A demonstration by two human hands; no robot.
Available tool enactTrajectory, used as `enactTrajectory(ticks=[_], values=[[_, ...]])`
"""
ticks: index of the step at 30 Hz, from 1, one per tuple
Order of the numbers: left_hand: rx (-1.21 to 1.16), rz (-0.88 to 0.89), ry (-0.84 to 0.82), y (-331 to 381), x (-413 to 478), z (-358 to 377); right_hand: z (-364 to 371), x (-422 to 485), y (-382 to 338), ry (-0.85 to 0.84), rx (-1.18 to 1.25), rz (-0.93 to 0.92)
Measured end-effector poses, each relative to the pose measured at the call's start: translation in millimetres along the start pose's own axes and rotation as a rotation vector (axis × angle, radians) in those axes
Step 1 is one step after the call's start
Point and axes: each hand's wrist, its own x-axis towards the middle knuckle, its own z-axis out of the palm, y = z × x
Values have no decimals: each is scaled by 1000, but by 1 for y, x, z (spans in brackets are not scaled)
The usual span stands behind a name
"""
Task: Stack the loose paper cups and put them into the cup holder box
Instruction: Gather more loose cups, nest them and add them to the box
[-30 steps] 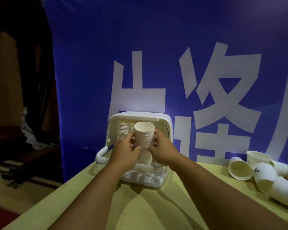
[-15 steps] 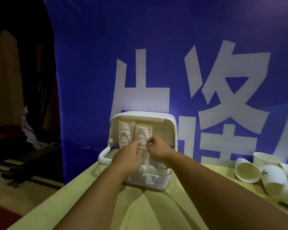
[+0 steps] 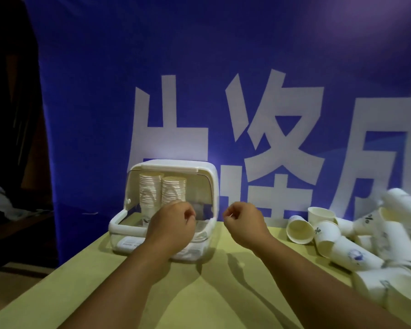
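Blue banner (image 3: 223, 67) with large white characters hung upright as backdrop, well beyond both hands.

Yellow-green worktop (image 3: 199, 293) below the fingers, carrying everything.

Heap of loose paper cups (image 3: 342, 245) well off to the right of the right-hand fingers. Tumbled on their sides, mouths facing all ways. Unsorted, so apparently the supply yet to be nested.

Cup holder box (image 3: 209, 184) just behind the left-hand fingers. Lid swung up and back, presumably to leave the front free for loading.

Taller cup stack (image 3: 150, 193) and shorter cup stack (image 3: 172, 191) upright side by side inside, just above and behind the left-hand fingers. Packed to the box's left, leaving room on the right, likely for further stacks.

Left hand (image 3: 173, 224) before the box opening, right hand (image 3: 244, 224) just right of the box. Fingers of left (image 3: 188, 216) and right (image 3: 230, 216) loosely curled, gripping nothing.
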Motion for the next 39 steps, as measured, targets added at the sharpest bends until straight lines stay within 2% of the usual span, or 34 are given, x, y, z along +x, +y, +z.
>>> enactTrajectory(ticks=[5, 8, 11, 13, 17, 20, 28, 34, 39], values=[[171, 202, -119, 53, -8, 30, -46, -22, 53, 88, -150, 145], [190, 230, -230, 78, -10, 62, -64, -35, 77, 254, -216, 227], [141, 207, -273, 99, -10, 92, -76, -47, 92, 383, -442, 248], [108, 180, -315, 111, -7, 115, -80, -47, 96, 369, -495, 275], [134, 142, -435, 140, 6, 156, -86, -40, 109, 199, -628, 315], [136, 161, -465, 150, 15, 182, -88, -36, 122, 135, -592, 396], [178, 236, -481, 156, 22, 200, -87, -29, 140, 159, -563, 488], [64, 160, -336, 150, 14, 192, -86, -25, 144, 99, -666, 520], [84, 65, -210, 143, 12, 172, -86, -31, 138, 161, -627, 483]])
